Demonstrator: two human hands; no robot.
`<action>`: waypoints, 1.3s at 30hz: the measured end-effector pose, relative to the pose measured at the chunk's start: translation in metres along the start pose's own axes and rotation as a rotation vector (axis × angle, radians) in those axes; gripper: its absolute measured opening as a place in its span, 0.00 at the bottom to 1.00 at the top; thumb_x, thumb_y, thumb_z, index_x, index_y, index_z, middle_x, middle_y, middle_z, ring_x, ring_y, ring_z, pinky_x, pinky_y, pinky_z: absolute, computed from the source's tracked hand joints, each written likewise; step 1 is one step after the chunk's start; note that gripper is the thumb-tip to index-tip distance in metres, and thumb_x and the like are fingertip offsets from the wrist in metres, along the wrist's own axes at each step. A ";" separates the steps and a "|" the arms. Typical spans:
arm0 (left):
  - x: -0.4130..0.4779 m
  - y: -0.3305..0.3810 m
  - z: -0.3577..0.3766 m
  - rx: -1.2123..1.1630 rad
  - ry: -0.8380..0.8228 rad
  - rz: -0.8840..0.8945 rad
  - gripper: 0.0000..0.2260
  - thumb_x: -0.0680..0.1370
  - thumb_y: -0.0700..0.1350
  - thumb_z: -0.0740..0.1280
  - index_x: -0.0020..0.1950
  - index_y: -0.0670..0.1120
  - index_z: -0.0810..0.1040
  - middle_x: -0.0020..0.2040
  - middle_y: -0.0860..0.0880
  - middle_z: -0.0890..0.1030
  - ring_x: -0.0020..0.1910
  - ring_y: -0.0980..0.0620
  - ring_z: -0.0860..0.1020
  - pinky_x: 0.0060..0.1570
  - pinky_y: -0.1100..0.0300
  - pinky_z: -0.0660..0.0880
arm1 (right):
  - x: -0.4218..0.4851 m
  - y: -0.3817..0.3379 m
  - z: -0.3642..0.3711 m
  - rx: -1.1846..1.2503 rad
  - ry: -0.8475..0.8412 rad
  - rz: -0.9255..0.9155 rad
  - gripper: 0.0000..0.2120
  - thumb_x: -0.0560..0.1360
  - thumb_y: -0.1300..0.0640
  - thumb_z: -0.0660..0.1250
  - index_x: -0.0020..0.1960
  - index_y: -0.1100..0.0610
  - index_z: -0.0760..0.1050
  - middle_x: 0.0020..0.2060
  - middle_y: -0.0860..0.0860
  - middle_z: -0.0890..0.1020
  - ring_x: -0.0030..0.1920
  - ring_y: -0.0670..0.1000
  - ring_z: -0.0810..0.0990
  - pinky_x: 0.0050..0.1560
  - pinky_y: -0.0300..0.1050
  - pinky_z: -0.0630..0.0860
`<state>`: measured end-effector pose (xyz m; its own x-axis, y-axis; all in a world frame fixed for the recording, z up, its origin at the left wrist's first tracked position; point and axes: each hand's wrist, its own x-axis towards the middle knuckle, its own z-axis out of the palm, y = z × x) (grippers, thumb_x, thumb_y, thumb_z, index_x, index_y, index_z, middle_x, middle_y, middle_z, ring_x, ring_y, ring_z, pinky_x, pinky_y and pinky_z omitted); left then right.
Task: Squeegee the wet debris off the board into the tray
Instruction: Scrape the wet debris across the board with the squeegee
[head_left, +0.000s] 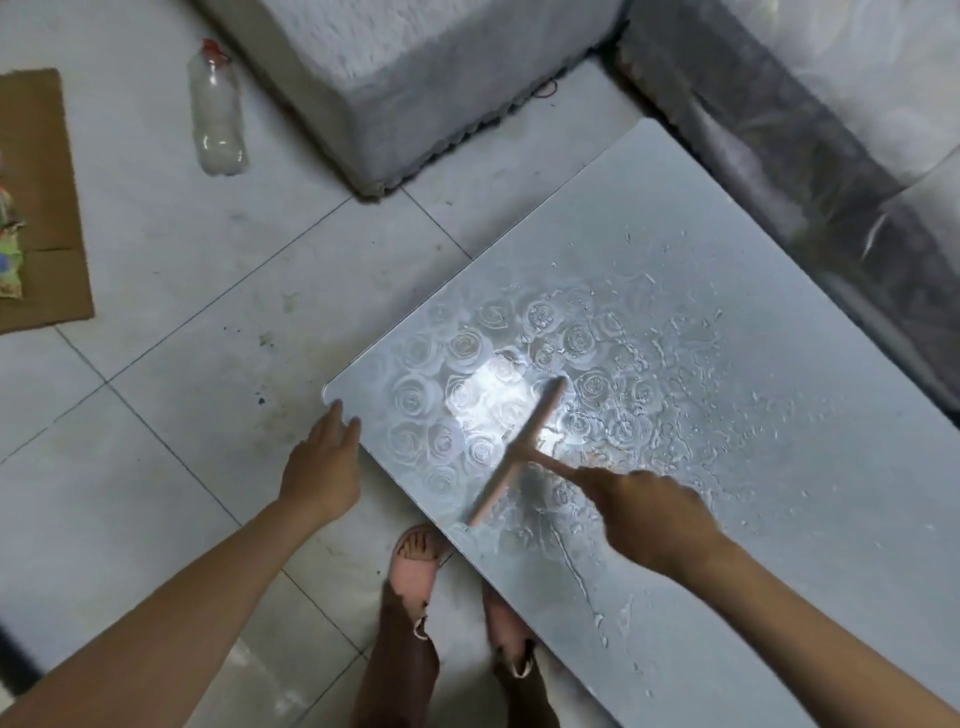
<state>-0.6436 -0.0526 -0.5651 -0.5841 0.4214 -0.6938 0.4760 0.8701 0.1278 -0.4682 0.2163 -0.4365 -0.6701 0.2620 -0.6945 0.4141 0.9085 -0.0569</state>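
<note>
Now, right hand: mine, fingers curled round the handle of the squeegee, forefinger laid along it.
Squeegee: T-shaped, pale; blade set on the board near its left corner, across the rose pattern.
Left hand: mine, fingers straight, tips resting on the board's left corner edge.
Wet debris: drops and streaks spread over the board, right of the blade.
Feet: mine, in pink sandals, partly under the board's near edge.
Floor: pale tiles; plastic bottle lying far left, cardboard at the left edge.
</note>
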 end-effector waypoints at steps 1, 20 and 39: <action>0.004 -0.002 -0.004 0.049 -0.016 0.016 0.29 0.78 0.40 0.56 0.78 0.44 0.50 0.78 0.45 0.39 0.78 0.47 0.45 0.72 0.51 0.60 | -0.006 0.003 -0.005 -0.017 0.005 0.022 0.24 0.79 0.54 0.54 0.70 0.33 0.57 0.47 0.53 0.80 0.49 0.57 0.80 0.44 0.49 0.75; 0.041 -0.023 -0.034 0.486 -0.239 0.191 0.28 0.79 0.40 0.54 0.78 0.42 0.49 0.78 0.42 0.39 0.78 0.47 0.43 0.74 0.41 0.46 | 0.022 -0.048 -0.038 -0.069 0.015 0.020 0.34 0.75 0.58 0.55 0.72 0.30 0.48 0.48 0.53 0.81 0.50 0.57 0.80 0.43 0.46 0.71; 0.046 -0.027 -0.040 0.471 -0.267 0.234 0.27 0.79 0.38 0.52 0.78 0.43 0.49 0.79 0.43 0.41 0.78 0.48 0.45 0.73 0.41 0.47 | 0.066 -0.041 -0.080 -0.078 -0.075 0.013 0.23 0.79 0.56 0.54 0.69 0.35 0.61 0.47 0.50 0.81 0.47 0.55 0.80 0.45 0.46 0.76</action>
<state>-0.7095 -0.0463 -0.5726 -0.2715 0.4560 -0.8476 0.8484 0.5292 0.0130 -0.5784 0.2227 -0.4224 -0.6156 0.2516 -0.7468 0.3712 0.9285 0.0069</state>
